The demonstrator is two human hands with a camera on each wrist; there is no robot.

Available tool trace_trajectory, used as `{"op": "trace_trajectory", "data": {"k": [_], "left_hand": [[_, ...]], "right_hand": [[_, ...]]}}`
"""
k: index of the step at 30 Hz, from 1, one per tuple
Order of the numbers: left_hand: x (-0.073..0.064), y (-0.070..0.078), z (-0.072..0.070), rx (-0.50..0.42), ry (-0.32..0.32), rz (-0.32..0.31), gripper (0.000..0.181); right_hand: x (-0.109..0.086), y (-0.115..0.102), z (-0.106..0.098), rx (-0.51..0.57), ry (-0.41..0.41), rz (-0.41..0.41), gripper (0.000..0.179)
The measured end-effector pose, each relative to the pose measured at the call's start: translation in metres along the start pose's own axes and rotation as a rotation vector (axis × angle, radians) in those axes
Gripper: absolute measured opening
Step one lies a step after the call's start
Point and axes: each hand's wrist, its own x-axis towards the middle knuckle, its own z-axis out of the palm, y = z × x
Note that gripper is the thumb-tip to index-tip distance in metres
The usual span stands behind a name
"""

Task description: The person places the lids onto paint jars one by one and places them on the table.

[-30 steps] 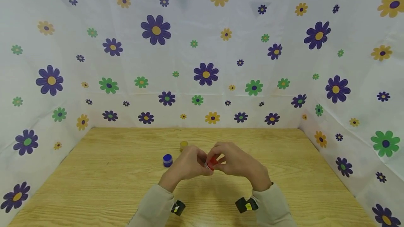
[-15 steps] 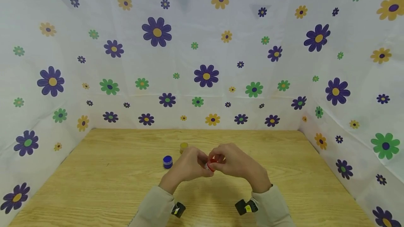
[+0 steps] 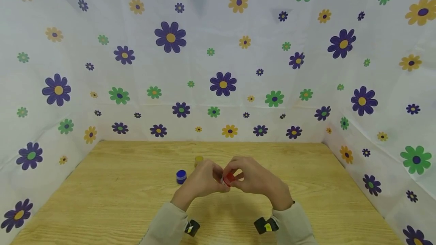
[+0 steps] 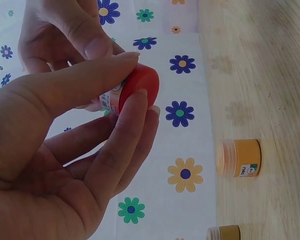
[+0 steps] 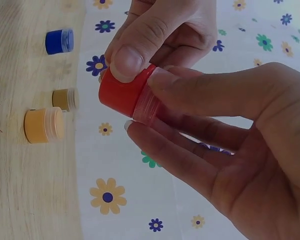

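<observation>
Both hands meet over the table at a small red paint jar with a clear ribbed lid. My left hand grips the jar's red body, its thumb lying along one side in the left wrist view. My right hand pinches the lid end between thumb and fingers. The jar is tilted on its side between the hands, partly covered by fingers. A blue jar stands left of the left hand. Behind that hand, a dark yellow jar is partly hidden.
An orange jar shows in both wrist views, near the dark yellow one. The wooden table ends at a white flower-printed cloth at the back and sides.
My right fingers closed farther over the red jar half a second ago, and are spread wider around its lid now. The left hand keeps its grip. The head view has tilted up slightly.
</observation>
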Motion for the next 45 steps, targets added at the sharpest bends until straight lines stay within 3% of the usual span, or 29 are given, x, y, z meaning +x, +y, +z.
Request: {"op": "trace_trajectory", "data": {"k": [23, 37, 45], "left_hand": [[0.002, 0.0, 0.001, -0.031, -0.001, 0.006, 0.018], [0.0, 0.005, 0.004, -0.025, 0.073, 0.002, 0.018], [0.001, 0.004, 0.004, 0.03, 0.088, 0.024, 0.017]], "right_hand": [[0.001, -0.004, -0.001, -0.109, 0.015, 0.035, 0.015], [0.0, -0.01, -0.004, -0.12, 0.046, 0.044, 0.011], [0.002, -0.007, 0.003, -0.192, 0.091, 0.015, 0.012]]}}
